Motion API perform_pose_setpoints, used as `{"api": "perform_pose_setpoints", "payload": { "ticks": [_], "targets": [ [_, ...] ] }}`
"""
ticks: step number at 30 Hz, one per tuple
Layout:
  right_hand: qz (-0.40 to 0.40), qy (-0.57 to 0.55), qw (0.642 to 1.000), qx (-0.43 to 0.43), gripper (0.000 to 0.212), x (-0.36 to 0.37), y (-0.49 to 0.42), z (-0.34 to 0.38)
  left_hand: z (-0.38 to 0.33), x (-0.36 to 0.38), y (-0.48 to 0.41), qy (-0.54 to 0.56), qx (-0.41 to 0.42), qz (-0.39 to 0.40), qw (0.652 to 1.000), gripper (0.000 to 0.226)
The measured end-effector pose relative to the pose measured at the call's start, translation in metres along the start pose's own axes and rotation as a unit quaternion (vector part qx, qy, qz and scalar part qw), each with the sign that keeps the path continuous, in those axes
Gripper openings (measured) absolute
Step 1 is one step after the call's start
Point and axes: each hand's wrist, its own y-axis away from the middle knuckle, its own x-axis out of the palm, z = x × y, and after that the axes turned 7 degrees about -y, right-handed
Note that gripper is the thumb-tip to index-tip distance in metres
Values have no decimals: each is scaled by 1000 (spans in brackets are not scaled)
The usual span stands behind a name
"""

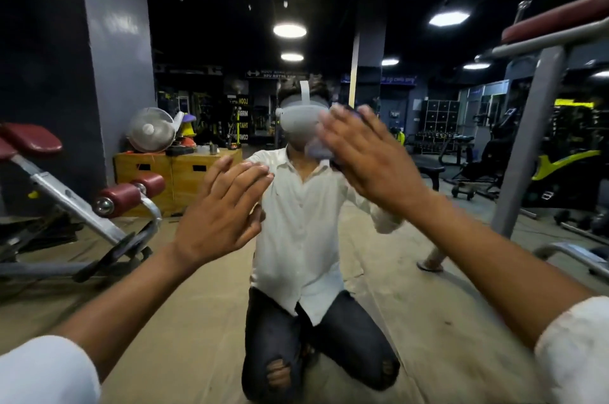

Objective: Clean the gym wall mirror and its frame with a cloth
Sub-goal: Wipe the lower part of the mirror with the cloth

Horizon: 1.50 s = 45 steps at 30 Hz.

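The mirror (428, 321) fills the whole view, directly ahead of the person. The left hand (220, 209) is raised with the palm toward the glass, fingers straight and slightly spread; nothing is held in it. Whether the palm lies fully against the glass cannot be told. The right hand (369, 156) is set higher and further right, fingers straight and close together, and appears blurred. A bluish cloth (315, 152) is pressed flat between this hand and the glass; its edges are seen past the fingertips and below the thumb side. White sleeves (573, 347) are seen at the lower corners. A kneeling person in a white shirt (296, 239) is reflected at centre. An incline bench (82, 206) with maroon pads is reflected at left, with wooden boxes (178, 173) and a fan (152, 130) behind it. Round ceiling lights (289, 30) are reflected above.
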Motion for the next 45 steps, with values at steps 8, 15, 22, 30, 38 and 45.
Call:
{"api": "perform_pose_setpoints", "payload": {
  "ticks": [8,15,22,30,38,45],
  "targets": [
    [-171,-9,952,255,56,-26,-64,-48,0,-2,-97,24,-24,-16,999,70],
    [-34,-45,994,96,70,35,79,52,-26,12,-76,19,40,-1,999,71],
    [93,-40,995,-29,71,35,144,73,-73,18,-37,64,-8,9,998,73],
    [-4,-79,992,101,66,38,133,69,-102,26,-7,48,-2,2,999,71],
    [185,-49,961,-201,54,71,252,108,-107,24,-5,19,-21,-18,999,74],
    [64,-9,998,-26,65,10,156,6,-100,10,-37,35,-21,-15,999,62]
  ]
}}
